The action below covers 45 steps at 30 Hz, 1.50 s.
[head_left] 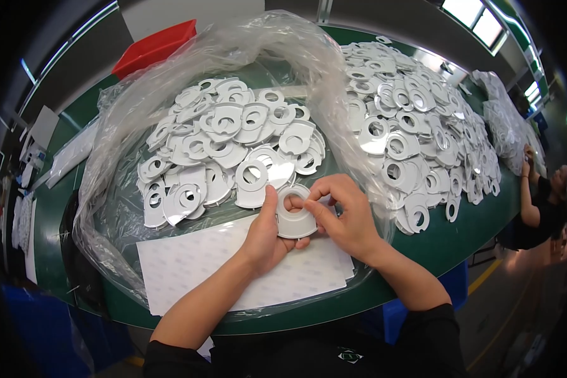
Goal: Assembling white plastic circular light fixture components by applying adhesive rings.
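A white plastic ring-shaped part (pixel 297 225), with a round hole and a wider flat lower end, is held up above the table's near side. My left hand (pixel 263 241) grips it from the left, thumb along its edge and fingers behind it. At its upper right, my right hand (pixel 351 220) is closed in a pinch, thumb and forefinger on the ring's rim by the hole. Whether those fingertips also hold something small cannot be made out. Just behind my hands lies a heap of similar white parts (pixel 223 120) inside a clear plastic bag (pixel 110 183).
White sheets (pixel 198 261) lie under my forearms on the green table (pixel 268 322). A larger pile of white parts (pixel 416 135) spreads to the right. A red tray (pixel 154 47) stands at the back left. Another person (pixel 538 201) is at the far right, beside more clear plastic (pixel 501 113).
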Motion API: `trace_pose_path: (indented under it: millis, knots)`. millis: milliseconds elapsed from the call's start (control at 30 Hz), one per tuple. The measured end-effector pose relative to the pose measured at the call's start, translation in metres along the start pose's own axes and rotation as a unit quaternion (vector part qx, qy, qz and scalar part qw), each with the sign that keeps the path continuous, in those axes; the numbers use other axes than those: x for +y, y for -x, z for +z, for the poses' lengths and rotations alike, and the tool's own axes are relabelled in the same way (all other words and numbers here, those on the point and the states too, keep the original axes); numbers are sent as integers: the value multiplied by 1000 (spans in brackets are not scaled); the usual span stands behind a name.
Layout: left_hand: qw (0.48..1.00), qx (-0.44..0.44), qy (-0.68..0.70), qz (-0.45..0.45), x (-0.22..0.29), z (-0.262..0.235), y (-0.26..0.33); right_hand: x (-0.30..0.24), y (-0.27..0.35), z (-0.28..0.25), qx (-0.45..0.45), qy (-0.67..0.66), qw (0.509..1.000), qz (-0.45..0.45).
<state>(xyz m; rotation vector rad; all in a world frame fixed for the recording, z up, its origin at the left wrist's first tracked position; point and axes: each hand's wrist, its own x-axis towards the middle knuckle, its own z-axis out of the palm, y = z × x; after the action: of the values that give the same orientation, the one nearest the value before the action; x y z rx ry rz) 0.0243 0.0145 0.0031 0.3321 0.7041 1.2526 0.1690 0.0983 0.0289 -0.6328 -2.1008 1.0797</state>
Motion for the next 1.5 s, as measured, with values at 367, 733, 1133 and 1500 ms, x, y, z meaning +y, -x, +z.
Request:
trace_pose_path:
  millis: [367,733,1133,1500]
  knots:
    - [999,1,-19,26,-1,9,1,3,-2,-5,-11,-197,956,215]
    - [982,-21,-188,24,-12,8,-1,-13,-4,0,31,-96,962,255]
    - [994,-3,-96,-45,2,11,2,-16,-3,-18,-22,174,983,50]
    - [992,-4,-120,33,0,15,1,12,-16,-47,-38,-164,959,227]
